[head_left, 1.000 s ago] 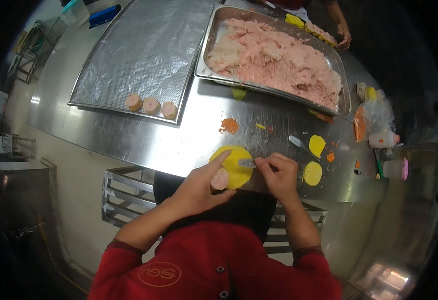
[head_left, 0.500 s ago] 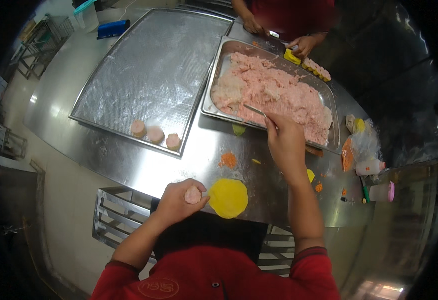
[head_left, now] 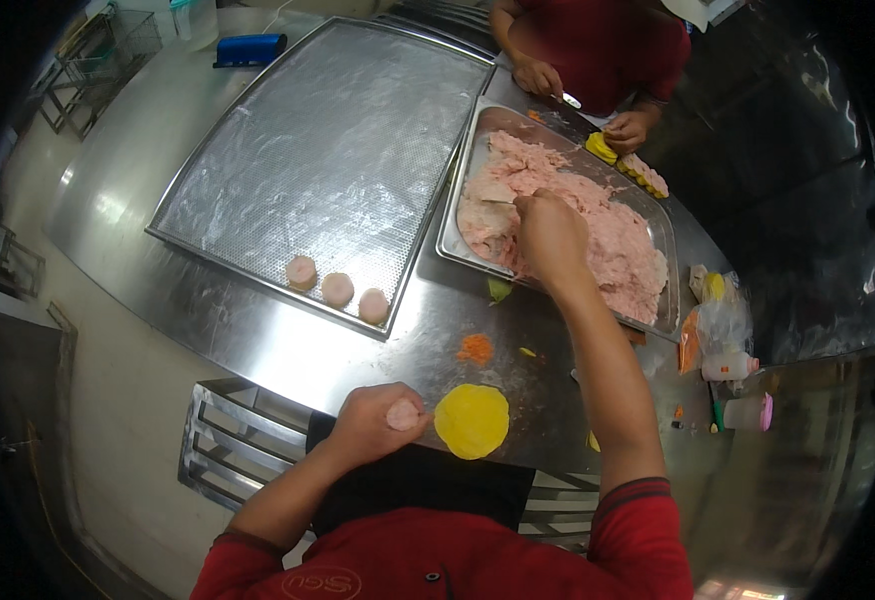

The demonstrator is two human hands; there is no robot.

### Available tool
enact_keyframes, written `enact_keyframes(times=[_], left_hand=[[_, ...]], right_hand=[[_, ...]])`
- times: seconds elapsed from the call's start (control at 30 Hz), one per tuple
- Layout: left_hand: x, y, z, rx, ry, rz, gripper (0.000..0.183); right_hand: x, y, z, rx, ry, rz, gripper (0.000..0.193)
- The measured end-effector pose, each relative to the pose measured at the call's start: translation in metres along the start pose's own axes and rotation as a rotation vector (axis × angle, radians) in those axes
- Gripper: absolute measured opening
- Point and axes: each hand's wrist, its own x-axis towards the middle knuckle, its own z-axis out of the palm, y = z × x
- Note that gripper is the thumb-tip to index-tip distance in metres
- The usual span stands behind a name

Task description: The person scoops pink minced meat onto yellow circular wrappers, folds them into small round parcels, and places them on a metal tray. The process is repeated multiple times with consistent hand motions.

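Near the front edge of the table, my left hand (head_left: 370, 428) is curled round a dumpling (head_left: 404, 414), its pink filling facing up between thumb and forefinger. Beside it a stack of round yellow wrappers (head_left: 472, 422) lies flat on the metal table. My right hand (head_left: 555, 238) is over the deep metal pan (head_left: 448, 232), closed on a thin metal spatula (head_left: 499, 203) whose tip is at the pink minced meat (head_left: 608, 235). Most of the spatula is hidden by the hand. Three finished dumplings (head_left: 338, 290) stand along the near edge of the perforated tray (head_left: 318, 150).
Across the table a co-worker's hands (head_left: 626, 132) are at yellow wrappers (head_left: 601, 148) and a row of dumplings (head_left: 645, 175). Orange shreds (head_left: 475, 348) lie before me. Bags and bottles (head_left: 730, 366) stand at right, a blue object (head_left: 250, 50) at far left.
My right hand has shifted with the spatula toward the far left part of the meat. My left hand still holds the dumpling. The whole view has shifted slightly.
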Motion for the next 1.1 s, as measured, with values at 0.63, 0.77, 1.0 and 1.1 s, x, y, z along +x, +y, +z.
enact_keyframes(times=[0.63,0.77,1.0,1.1], left_hand=[[0.021,0.035,-0.004,-0.148,0.005,-0.130,0.021],[0.028,0.058,0.002,-0.245,-0.053,-0.177,0.021],[0.028,0.091,0.018,-0.217,-0.143,-0.118,0.021],[0.024,0.095,0.023,-0.146,-0.166,-0.080,0.021]], right_hand=[[-0.087,-0.008,-0.085,1.027,-0.321,0.079,0.017],[-0.164,-0.040,-0.076,1.142,-0.205,-0.063,0.018],[-0.222,-0.044,-0.056,1.165,0.051,-0.188,0.044],[-0.233,-0.031,-0.051,1.107,0.078,-0.252,0.050]])
